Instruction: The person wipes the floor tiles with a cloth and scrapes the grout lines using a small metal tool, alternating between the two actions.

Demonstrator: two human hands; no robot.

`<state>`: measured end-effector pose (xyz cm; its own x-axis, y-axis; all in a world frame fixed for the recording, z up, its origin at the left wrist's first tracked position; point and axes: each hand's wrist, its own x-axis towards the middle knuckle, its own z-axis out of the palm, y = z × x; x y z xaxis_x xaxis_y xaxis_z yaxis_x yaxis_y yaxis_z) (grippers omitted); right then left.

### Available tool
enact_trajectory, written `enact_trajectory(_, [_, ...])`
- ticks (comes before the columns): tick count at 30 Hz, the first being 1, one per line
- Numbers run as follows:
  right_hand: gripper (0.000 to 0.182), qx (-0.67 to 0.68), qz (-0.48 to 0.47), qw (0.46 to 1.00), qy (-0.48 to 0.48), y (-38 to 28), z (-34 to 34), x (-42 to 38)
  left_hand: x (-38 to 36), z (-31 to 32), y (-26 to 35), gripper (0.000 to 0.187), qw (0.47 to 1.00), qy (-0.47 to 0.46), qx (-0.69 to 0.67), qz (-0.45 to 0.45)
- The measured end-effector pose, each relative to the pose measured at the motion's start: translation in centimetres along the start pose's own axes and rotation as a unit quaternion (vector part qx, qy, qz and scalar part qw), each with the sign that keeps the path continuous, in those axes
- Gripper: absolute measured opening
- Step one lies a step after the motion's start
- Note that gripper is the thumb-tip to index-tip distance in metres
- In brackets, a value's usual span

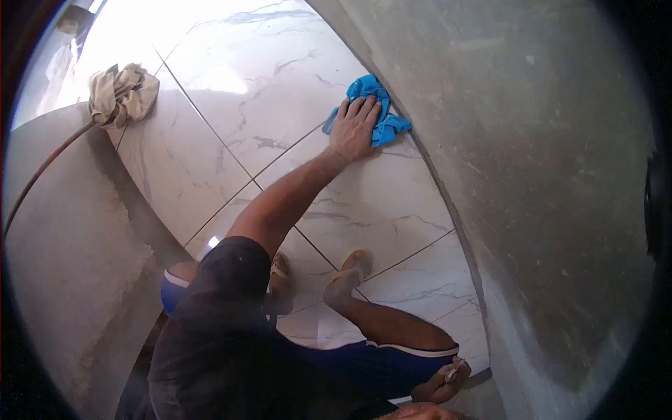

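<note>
My left hand [354, 127] is on a crumpled blue cloth [386, 129], pressing it against the tiled floor [336, 199] right by the foot of the grey wall. The fingers lie over the cloth, which bunches out past the fingertips and to the right. Down by my right knee, my right hand [442, 381] is closed, with a small greyish thing [451, 376] showing between the fingers; I cannot tell what it is.
A bare grey wall [532, 175] rises along the right side. Another low grey wall [70, 231] curves along the left. Near its top, a beige rag [124, 95] hangs at the end of a thin brown stick [49, 164]. My sandalled feet [357, 264] stand on the marbled tiles.
</note>
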<state>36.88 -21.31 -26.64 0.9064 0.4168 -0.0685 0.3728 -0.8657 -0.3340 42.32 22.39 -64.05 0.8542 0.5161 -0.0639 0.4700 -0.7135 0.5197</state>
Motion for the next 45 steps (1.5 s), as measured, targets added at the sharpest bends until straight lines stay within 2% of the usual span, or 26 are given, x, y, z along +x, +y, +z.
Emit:
enact_trajectory(1, [0.037,-0.019,0.054,0.998,0.014,-0.1,0.0,-0.7,-1.0,1.0,1.1,0.090,1.000,0.026,0.015,-0.002])
enact_trajectory(2, [0.039,-0.035,0.107,0.993,0.032,-1.9,0.8,0.0,-2.1,2.6,2.7,0.086,1.000,0.010,-0.025,0.008])
enact_trajectory(3, [0.040,-0.047,0.156,0.985,0.053,-3.0,1.6,0.4,-3.8,5.1,4.6,0.077,0.995,-0.051,-0.068,0.043])
enact_trajectory(4, [0.042,-0.049,0.161,0.983,0.071,-2.7,2.0,0.1,-6.3,9.0,6.4,0.065,0.977,-0.135,-0.014,0.166])
enact_trajectory(5, [0.044,-0.051,0.165,0.981,0.087,-2.2,2.2,-0.4,-8.8,10.4,8.3,0.057,0.947,-0.177,-0.163,0.212])
enact_trajectory(6, [0.046,-0.052,0.167,0.979,0.101,-2.0,2.5,-0.6,-10.3,9.7,9.1,0.059,0.923,-0.113,-0.067,0.361])
enact_trajectory(9, [0.048,-0.033,0.144,0.982,0.117,-1.5,2.3,-1.3,-6.9,8.7,6.8,0.065,0.971,-0.155,-0.038,0.176])
enact_trajectory(11, [0.049,-0.067,0.147,0.982,0.093,-0.7,1.2,-2.2,-4.4,5.4,3.0,0.069,0.999,0.004,-0.031,0.041])
enact_trajectory(13, [0.045,-0.077,0.150,0.980,0.103,-0.6,1.1,-2.4,-2.8,2.6,1.9,0.069,0.998,0.060,-0.008,-0.033])
enact_trajectory(16, [0.039,-0.064,0.153,0.975,0.146,-1.6,2.1,-1.6,-4.2,7.4,6.3,0.076,0.992,0.078,-0.070,-0.076])
enact_trajectory(17, [0.039,-0.058,0.150,0.975,0.151,-2.1,2.5,-1.4,-5.7,6.2,9.2,0.069,0.990,-0.118,-0.066,-0.041])
enact_trajectory(18, [0.040,-0.050,0.148,0.975,0.156,-2.4,2.6,-1.3,-8.5,10.5,10.1,0.065,0.980,-0.155,-0.081,0.097])
enact_trajectory(19, [0.042,-0.050,0.134,0.980,0.141,-2.1,2.5,-1.3,-9.7,10.5,10.6,0.059,0.919,-0.230,0.003,0.320])
enact_trajectory(21, [0.048,-0.054,0.112,0.986,0.109,-1.2,1.8,-2.2,-9.3,10.4,9.3,0.064,0.948,-0.176,0.018,0.264])
enact_trajectory(23, [0.048,-0.035,0.124,0.985,0.117,-1.5,1.8,-2.4,-5.4,4.7,7.8,0.073,0.991,-0.123,-0.053,0.013])
enact_trajectory(25, [0.044,-0.034,0.128,0.984,0.122,-1.9,1.6,-2.1,-2.8,4.1,3.9,0.085,0.993,0.048,-0.023,-0.109])
enact_trajectory(28, [0.038,-0.045,0.122,0.982,0.134,-2.8,2.4,-1.0,-2.6,5.0,4.9,0.083,0.990,0.086,0.015,-0.115])
enact_trajectory(30, [0.038,-0.052,0.111,0.985,0.120,-3.2,2.4,-0.5,-5.9,8.3,8.7,0.078,0.997,0.017,-0.060,-0.046])
enact_trajectory(31, [0.038,-0.054,0.105,0.986,0.119,-3.4,2.4,-0.4,-8.3,11.3,10.6,0.073,0.993,-0.072,-0.078,0.052])
enact_trajectory(32, [0.037,-0.055,0.095,0.987,0.118,-3.6,2.5,0.0,-10.2,12.4,12.1,0.070,0.951,-0.220,-0.103,0.189])
enact_trajectory(33, [0.037,-0.053,0.082,0.989,0.112,-3.6,2.6,0.3,-13.6,17.0,12.9,0.067,0.925,-0.179,-0.177,0.285])
enact_trajectory(35, [0.043,-0.032,0.080,0.992,0.093,-2.5,2.1,-0.2,-12.7,12.0,14.9,0.063,0.869,-0.286,-0.033,0.402])
enact_trajectory(39, [0.049,-0.032,0.101,0.989,0.106,-3.4,2.6,0.0,-9.9,11.1,10.5,0.058,0.938,-0.163,-0.049,0.301])
enact_trajectory(40, [0.051,-0.045,0.126,0.986,0.099,-3.7,2.6,0.1,-8.9,12.9,8.2,0.060,0.951,-0.108,-0.071,0.281])
enact_trajectory(42, [0.053,-0.071,0.177,0.978,0.083,-4.4,2.5,0.4,-5.2,6.7,6.2,0.055,0.972,-0.105,-0.013,0.212])
enact_trajectory(45, [0.057,-0.085,0.180,0.975,0.096,-3.6,2.8,-0.1,-1.5,2.7,3.1,0.055,0.963,-0.160,-0.008,0.218])
